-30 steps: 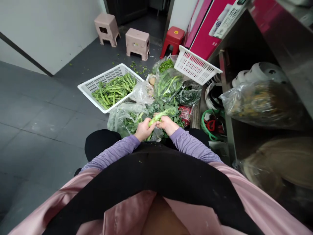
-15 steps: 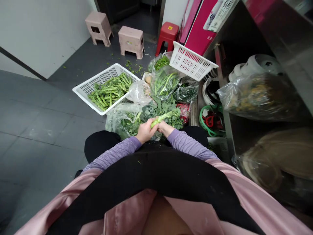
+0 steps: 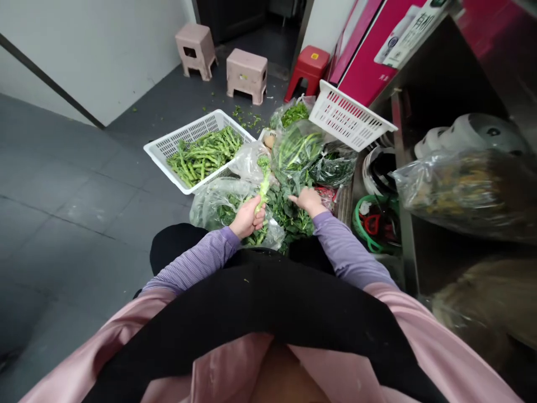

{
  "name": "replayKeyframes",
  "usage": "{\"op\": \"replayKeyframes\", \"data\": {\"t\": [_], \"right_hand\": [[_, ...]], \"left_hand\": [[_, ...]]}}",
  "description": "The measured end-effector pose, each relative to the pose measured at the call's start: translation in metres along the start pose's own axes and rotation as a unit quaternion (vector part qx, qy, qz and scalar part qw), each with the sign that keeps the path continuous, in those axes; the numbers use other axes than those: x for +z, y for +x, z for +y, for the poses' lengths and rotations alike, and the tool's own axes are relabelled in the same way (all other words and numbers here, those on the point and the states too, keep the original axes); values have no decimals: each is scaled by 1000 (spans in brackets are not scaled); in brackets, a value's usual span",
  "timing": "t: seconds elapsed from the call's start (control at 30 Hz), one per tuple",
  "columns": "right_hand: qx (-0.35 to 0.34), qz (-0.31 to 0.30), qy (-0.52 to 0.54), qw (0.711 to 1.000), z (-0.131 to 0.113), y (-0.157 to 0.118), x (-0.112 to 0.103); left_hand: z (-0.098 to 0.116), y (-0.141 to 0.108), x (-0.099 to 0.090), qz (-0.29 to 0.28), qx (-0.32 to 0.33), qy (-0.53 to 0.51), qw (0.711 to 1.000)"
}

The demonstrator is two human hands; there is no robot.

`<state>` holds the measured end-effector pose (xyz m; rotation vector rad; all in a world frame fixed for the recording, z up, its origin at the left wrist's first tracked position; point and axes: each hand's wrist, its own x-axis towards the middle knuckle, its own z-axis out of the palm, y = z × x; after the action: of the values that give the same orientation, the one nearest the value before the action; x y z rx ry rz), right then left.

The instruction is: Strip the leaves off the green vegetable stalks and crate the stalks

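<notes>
My left hand [image 3: 248, 217] is closed round the lower part of a pale green stalk [image 3: 264, 182] with a small floret head, held upright. To its right, my right hand [image 3: 308, 200] hovers over dark leafy greens [image 3: 289, 215]; its thumb or a finger points left and the rest are curled, with anything inside too small to make out. A clear plastic bag [image 3: 205, 202] with leaves lies just left of the stalk. Behind it, a white basket [image 3: 165, 146] holds many green stalks. Bagged long green vegetables [image 3: 296, 146] lie beyond my hands.
Two pink stools [image 3: 247, 73] and a red stool [image 3: 311, 64] stand at the back. A white crate [image 3: 348, 115] tilts at the right, above a green basket [image 3: 364, 238]. Metal shelving [image 3: 409, 246] with bagged goods runs along the right side.
My hands have come apart: the right one has moved right, off the stalk, over the leaves. The stalk in my left hand has turned from slanting right to upright. The view has shifted slightly left.
</notes>
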<state>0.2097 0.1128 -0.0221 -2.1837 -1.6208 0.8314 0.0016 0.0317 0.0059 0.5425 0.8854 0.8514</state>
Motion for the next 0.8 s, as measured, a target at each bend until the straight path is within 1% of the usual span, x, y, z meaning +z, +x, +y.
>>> {"op": "replayKeyframes", "data": {"t": [0.07,0.13,0.17,0.23,0.3,0.43,0.5,0.6,0.67,0.7,0.73,0.8], "right_hand": [[-77,-10,107,991,-26,-15,1],[-151,-10,205,967,-49,-31,7],[-175,4,230,957,-57,-38,11],[-187,46,232,954,-64,-47,21],[-176,68,225,956,-59,-52,33],[-143,67,268,950,-42,-62,56],[-120,71,292,946,-37,-66,64],[-95,83,334,934,-40,-67,74],[-65,89,395,912,-46,-65,83],[-36,86,438,894,-50,-62,86],[-3,76,486,871,-55,-59,89],[55,41,567,821,-62,-52,90]], "left_hand": [[-6,0,2,9,28,43,999],[-14,0,5,45,57,108,992],[-18,0,6,71,68,138,986],[-27,-1,9,115,70,160,978],[-35,-4,12,126,39,123,984],[-47,-13,15,110,-24,30,993],[-48,-16,15,106,-43,3,993],[-46,-18,15,102,-55,-25,993],[-44,-18,16,101,-52,-36,993],[-43,-17,17,100,-46,-41,993],[-42,-16,18,104,-34,-45,993],[-38,-10,19,129,-6,-34,991]]}}
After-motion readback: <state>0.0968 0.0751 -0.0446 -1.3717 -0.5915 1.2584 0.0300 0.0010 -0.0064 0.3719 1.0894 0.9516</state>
